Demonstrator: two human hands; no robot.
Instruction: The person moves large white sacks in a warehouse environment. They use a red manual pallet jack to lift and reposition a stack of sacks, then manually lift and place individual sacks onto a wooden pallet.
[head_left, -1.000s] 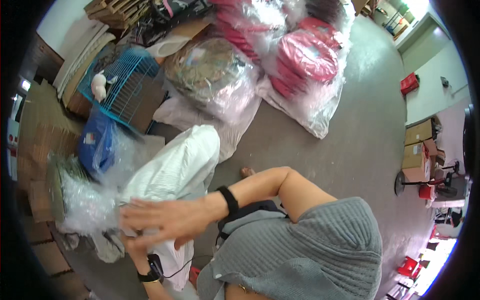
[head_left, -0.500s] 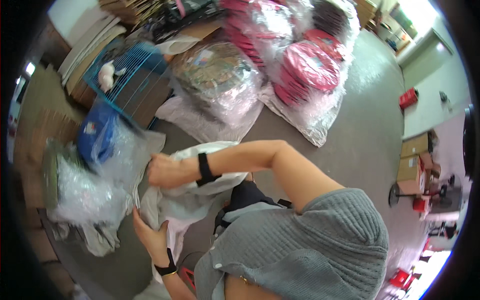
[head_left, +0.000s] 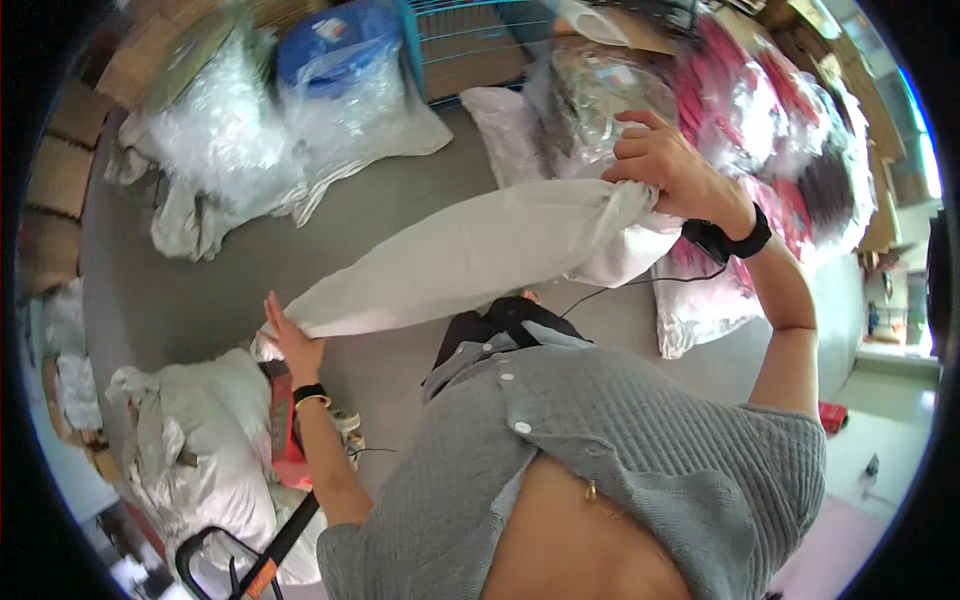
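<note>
left hand (head_left: pixel 295 342) left of centre, straight fingers against white sack (head_left: pixel 450 262), grip unclear, right hand (head_left: pixel 668 170) upper right, pinching sack's bunched end, sack stretched across mid-frame, grey floor (head_left: pixel 385 205) beyond its upper edge, plastic-wrapped bundles (head_left: pixel 235 120) upper left, blue wire cage (head_left: pixel 412 50) top centre
</note>
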